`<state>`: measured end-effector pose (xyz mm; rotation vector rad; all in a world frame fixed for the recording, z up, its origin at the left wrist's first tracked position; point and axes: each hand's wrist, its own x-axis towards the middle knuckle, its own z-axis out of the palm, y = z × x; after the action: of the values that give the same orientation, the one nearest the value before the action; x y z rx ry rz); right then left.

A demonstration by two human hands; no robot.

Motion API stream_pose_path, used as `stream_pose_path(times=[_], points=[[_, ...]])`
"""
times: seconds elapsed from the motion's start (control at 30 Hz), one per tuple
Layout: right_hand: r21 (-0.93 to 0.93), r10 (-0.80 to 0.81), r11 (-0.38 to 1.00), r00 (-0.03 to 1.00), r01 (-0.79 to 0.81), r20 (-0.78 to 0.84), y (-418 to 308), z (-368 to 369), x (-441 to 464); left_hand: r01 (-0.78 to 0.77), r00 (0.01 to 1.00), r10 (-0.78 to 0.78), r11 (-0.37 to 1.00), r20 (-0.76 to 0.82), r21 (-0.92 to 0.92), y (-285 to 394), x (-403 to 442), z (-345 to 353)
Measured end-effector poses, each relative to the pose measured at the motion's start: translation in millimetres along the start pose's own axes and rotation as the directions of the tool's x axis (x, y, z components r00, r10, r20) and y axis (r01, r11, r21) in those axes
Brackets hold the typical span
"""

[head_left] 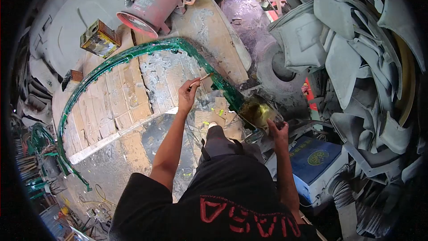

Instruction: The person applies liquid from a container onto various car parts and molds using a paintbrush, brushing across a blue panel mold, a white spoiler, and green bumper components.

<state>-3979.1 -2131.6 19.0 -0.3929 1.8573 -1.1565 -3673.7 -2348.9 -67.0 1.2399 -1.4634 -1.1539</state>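
A long, curved, glossy green frame piece arches over a cardboard-covered surface. My left hand is closed around the handle of a small brush, whose tip meets or nearly meets the green piece's right arm. At the lower end of that arm, my right hand grips the edge of a clear container with yellowish liquid in it. The container overlaps the end of the green piece from my viewpoint, so I cannot tell if they touch.
A red portable blower and a square metal can stand beyond the arch. Grey panels are piled at right, above a blue-topped box. More green parts lie at far left. My shoe is below the frame.
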Motion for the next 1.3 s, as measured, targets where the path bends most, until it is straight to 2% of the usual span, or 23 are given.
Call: stream_pose_path(times=[0.03, 0.07, 0.13, 0.2, 0.27, 0.33, 0.4, 0.47, 0.57, 0.6, 0.63, 0.67, 0.73, 0.77, 0.8, 0.87, 0.9, 0.93, 1.0, 1.07, 1.2, 1.27, 1.3], points=[[-0.02, 0.034, 0.999, 0.999, -0.035, -0.037, 1.8, -7.2, -4.2, -0.126, 0.991, 0.128, 0.99, -0.026, 0.063, 1.0, -6.4, 3.1], [-0.039, 0.066, 0.997, 0.995, -0.069, -0.072, 4.6, -12.9, -8.5, -0.124, 0.992, 0.126, 0.99, -0.032, 0.063, -1.1, -14.8, 9.6], [-0.039, 0.058, 0.997, 0.993, -0.062, -0.101, 11.5, -22.7, -18.4, -0.276, 0.954, 0.3, 0.88, -0.001, 0.386, -6.4, -34.1, 27.7], [-0.072, 0.027, 0.997, 0.995, -0.034, -0.093, 23.4, -39.0, -21.0, -0.251, 0.967, 0.243, 0.856, 0.076, 0.453, -1.6, -52.0, 50.1], [-0.063, 0.065, 0.996, 0.993, -0.071, -0.096, 21.0, -47.8, -32.2, -0.303, 0.952, 0.292, 0.843, 0.094, 0.444, -2.6, -64.9, 65.2], [-0.017, 0.154, 0.988, 0.983, -0.156, -0.096, 19.2, -55.4, -37.6, -0.361, 0.932, 0.303, 0.822, 0.199, 0.441, -0.6, -73.7, 70.4], [0.003, 0.14, 0.99, 0.986, -0.141, -0.091, 18.2, -57.6, -45.7, -0.396, 0.917, 0.328, 0.816, 0.227, 0.422, 1.2, -76.7, 70.3], [0.025, 0.128, 0.992, 0.988, -0.126, -0.089, 24.8, -62.2, -46.7, -0.338, 0.932, 0.273, 0.894, 0.24, 0.293, 5.7, -75.3, 70.4], [-0.034, 0.129, 0.99, 0.984, -0.134, -0.124, 45.1, -74.9, -47.1, -0.256, 0.964, 0.241, 0.957, 0.117, 0.136, -6.4, -53.6, 56.2], [-0.026, 0.115, 0.993, 0.987, -0.119, -0.111, 45.7, -76.7, -48.8, -0.223, 0.972, 0.207, 0.959, 0.107, 0.173, -16.2, -42.3, 46.2], [-0.017, 0.101, 0.995, 0.99, -0.103, -0.097, 45.0, -77.9, -50.4, -0.144, 0.987, 0.134, 0.982, 0.084, 0.121, -18.4, -31.1, 38.1], [-0.02, 0.1, 0.995, 0.991, -0.102, -0.094, 43.9, -79.3, -52.4, -0.143, 0.988, 0.134, 0.982, 0.08, 0.121, -19.8, -24.5, 31.4], [0.05, 0.11, 0.993, 0.992, -0.106, -0.065, 40.6, -80.6, -55.2, -0.021, 0.999, 0.024, 0.995, -0.031, 0.095, -2.4, -13.8, 19.7], [0.052, 0.108, 0.993, 0.992, -0.105, -0.067, 42.2, -83.2, -54.9, -0.084, 0.995, 0.091, 0.985, -0.043, 0.148, 7.1, -14.2, 17.7], [0.027, 0.114, 0.993, 0.99, -0.112, -0.078, 44.9, -86.6, -54.0, -0.086, 0.995, 0.093, 0.985, -0.041, 0.147, 8.0, -19.3, 21.2], [0.005, 0.119, 0.993, 0.989, -0.119, -0.088, 43.7, -87.6, -54.4, -0.319, 0.934, 0.357, 0.851, -0.016, 0.417, 6.2, -37.0, 34.6], [0.014, 0.13, 0.991, 0.987, -0.13, -0.093, 38.8, -85.7, -56.8, -0.314, 0.947, 0.308, 0.82, 0.093, 0.479, -0.5, -46.2, 43.3], [0.023, 0.143, 0.99, 0.985, -0.141, -0.099, 36.6, -84.5, -59.0, -0.379, 0.919, 0.376, 0.759, 0.119, 0.529, -5.3, -58.3, 57.2], [0.024, 0.124, 0.992, 0.986, -0.122, -0.109, 38.1, -85.2, -59.5, -0.424, 0.904, 0.376, 0.732, 0.202, 0.534, -10.4, -76.7, 81.9], [0.024, 0.104, 0.995, 0.988, -0.102, -0.116, 36.0, -83.2, -60.9, -0.408, 0.91, 0.306, 0.776, 0.28, 0.481, -5.1, -92.9, 99.7], [0.044, 0.104, 0.994, 0.989, -0.1, -0.109, 40.0, -85.9, -57.6, -0.376, 0.908, 0.265, 0.856, 0.324, 0.356, -10.7, -95.0, 106.8], [0.032, 0.083, 0.996, 0.992, -0.08, -0.095, 46.3, -88.8, -58.9, -0.256, 0.962, 0.219, 0.932, 0.164, 0.256, -45.3, -80.4, 100.5], [0.03, 0.099, 0.995, 0.99, -0.096, -0.105, 43.8, -88.5, -60.7, -0.186, 0.981, 0.169, 0.959, 0.096, 0.213, -25.4, -72.0, 88.3]])
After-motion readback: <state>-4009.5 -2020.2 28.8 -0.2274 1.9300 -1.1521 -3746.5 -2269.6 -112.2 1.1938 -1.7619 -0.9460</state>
